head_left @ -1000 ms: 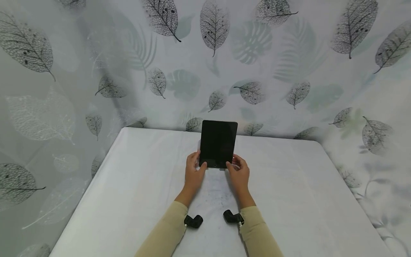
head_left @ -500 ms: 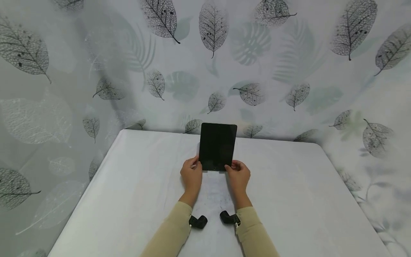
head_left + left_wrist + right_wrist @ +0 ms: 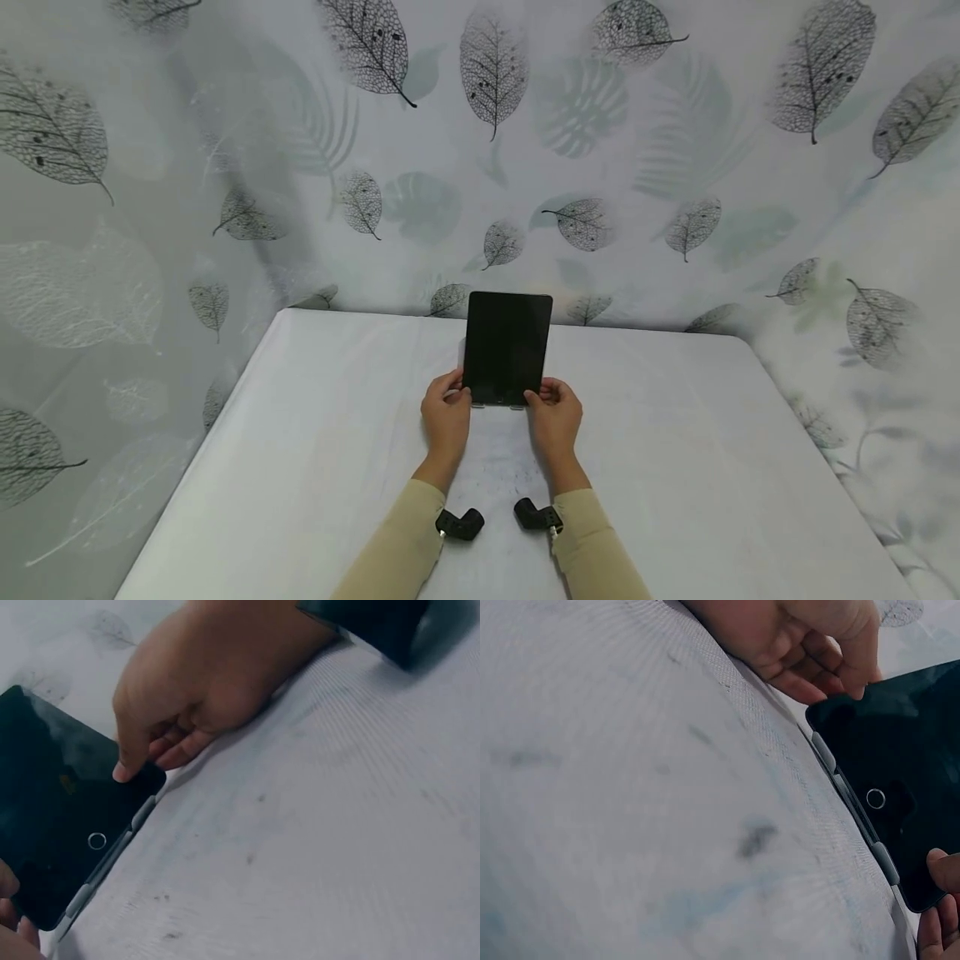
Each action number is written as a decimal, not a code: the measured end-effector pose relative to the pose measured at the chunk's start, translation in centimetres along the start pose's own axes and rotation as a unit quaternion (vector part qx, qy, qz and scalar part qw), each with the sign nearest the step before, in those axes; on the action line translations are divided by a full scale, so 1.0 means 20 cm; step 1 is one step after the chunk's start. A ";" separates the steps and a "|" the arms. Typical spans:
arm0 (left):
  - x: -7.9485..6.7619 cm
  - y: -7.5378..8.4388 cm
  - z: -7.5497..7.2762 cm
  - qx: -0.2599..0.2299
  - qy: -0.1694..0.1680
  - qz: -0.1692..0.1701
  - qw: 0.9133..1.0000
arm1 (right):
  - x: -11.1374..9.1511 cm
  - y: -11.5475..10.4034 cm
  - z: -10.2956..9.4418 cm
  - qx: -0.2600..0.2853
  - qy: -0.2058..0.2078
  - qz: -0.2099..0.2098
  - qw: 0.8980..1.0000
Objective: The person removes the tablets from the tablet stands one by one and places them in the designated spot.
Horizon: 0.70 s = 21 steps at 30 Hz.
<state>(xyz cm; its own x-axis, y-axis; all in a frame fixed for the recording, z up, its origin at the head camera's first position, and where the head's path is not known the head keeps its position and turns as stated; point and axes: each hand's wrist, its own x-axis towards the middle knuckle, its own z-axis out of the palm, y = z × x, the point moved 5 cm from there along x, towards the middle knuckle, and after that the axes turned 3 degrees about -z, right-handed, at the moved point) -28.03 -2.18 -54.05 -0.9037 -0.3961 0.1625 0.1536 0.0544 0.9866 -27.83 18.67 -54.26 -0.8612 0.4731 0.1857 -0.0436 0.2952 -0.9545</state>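
A black tablet (image 3: 507,346), its screen dark, leans back upright near the far edge of the table. Two grey lips of a stand (image 3: 823,752) hook over its bottom edge, below the round home button (image 3: 876,798); the rest of the stand is hidden behind. My left hand (image 3: 447,421) pinches the lower left corner, thumb on the front and fingers behind. At the lower right corner my right hand (image 3: 557,421) grips in the same way. The left wrist view shows the right thumb (image 3: 122,772) pressed on the glass.
A white cloth (image 3: 712,467) with faint dark marks covers the table. Behind it hangs a leaf-patterned curtain (image 3: 442,125), close to the table's far edge. Black wrist cameras (image 3: 461,525) sit at both sleeve cuffs.
My left hand has shifted its hold lower, from along the tablet's left side to the bottom corner. The right hand keeps its grip. The whole scene sits slightly lower in the head view.
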 end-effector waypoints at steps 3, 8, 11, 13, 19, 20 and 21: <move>0.00 0.00 -0.01 -0.011 -0.002 0.010 1.000 | 0.00 0.00 -0.01 0.008 -0.010 0.003 1.000; 0.00 0.01 -0.01 -0.035 -0.006 0.033 0.999 | 0.00 0.00 -0.03 0.020 -0.016 -0.002 1.000; 0.00 0.01 0.00 -0.046 -0.010 0.037 0.998 | 0.00 0.01 -0.04 0.021 -0.021 0.000 1.000; 0.00 0.01 -0.01 -0.050 -0.014 0.035 0.998 | -0.01 0.00 -0.04 0.025 -0.025 0.006 0.999; 0.00 0.02 -0.01 -0.053 -0.039 0.026 0.998 | -0.01 -0.02 -0.05 0.062 -0.029 0.025 0.997; 0.00 0.02 -0.01 -0.053 -0.043 0.024 0.997 | -0.01 -0.02 -0.06 0.071 -0.029 0.025 0.997; 0.00 0.02 -0.01 -0.053 -0.046 0.024 0.997 | -0.01 -0.02 -0.06 0.079 -0.029 0.025 0.996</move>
<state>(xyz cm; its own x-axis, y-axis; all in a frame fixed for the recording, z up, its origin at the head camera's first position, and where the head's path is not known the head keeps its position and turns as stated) -27.94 -2.28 -53.56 -0.9263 -0.3091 0.2153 0.2348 -0.0270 0.9717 -27.04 19.37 -53.62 -0.8922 0.4332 0.1279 -0.0752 0.1368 -0.9877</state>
